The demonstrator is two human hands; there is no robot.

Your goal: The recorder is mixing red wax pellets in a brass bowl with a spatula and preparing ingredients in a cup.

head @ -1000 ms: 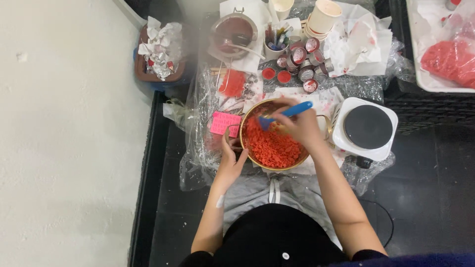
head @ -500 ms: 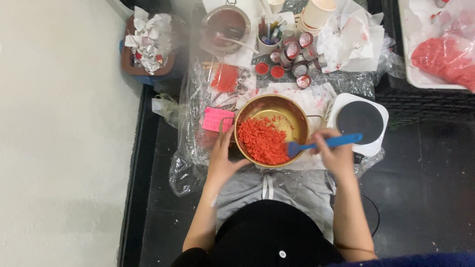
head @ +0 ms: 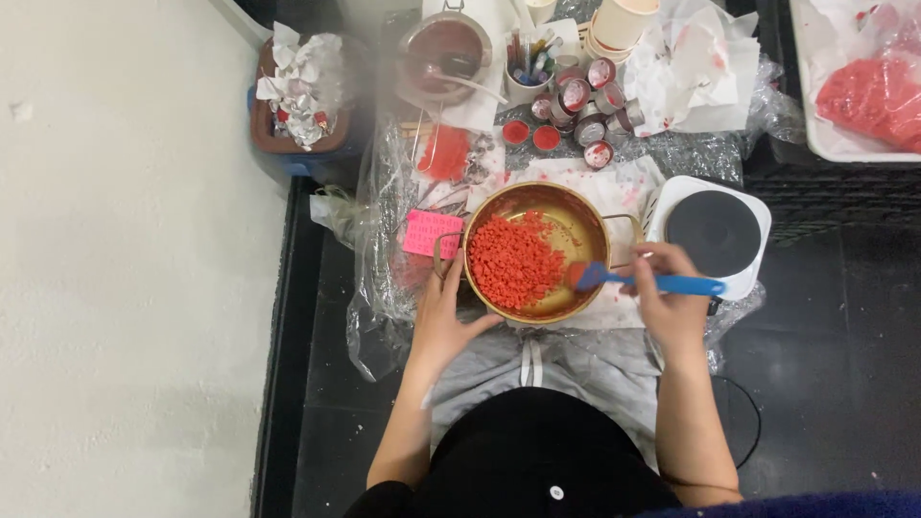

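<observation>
The left hand (head: 443, 321) lies open against the near left side of the pot (head: 537, 251), the fingers spread on its wall just under the left handle. The right hand (head: 669, 293) is closed around the blue spatula (head: 645, 281), and the blade of the spatula reaches over the right rim into the pot. The pot is golden metal with two small handles, and it stands on a stained white paper at the near edge of the table, right in front of the person. Inside it, red pellets (head: 513, 261) are heaped on the left half; the right half shows bare metal.

Just right of the pot is a white hot plate (head: 715, 233) with a dark round top. Just left of it lies a pink note (head: 431, 233) on clear plastic sheet. Further back stand small tins (head: 585, 128) with red marks, a cup of pens (head: 530, 72), a second pot (head: 445, 48) with dark red inside and a stack of paper cups (head: 622, 21). At the far right a white tray (head: 863, 96) holds a bag of red material. At the far left a brown box (head: 302, 101) holds crumpled paper
</observation>
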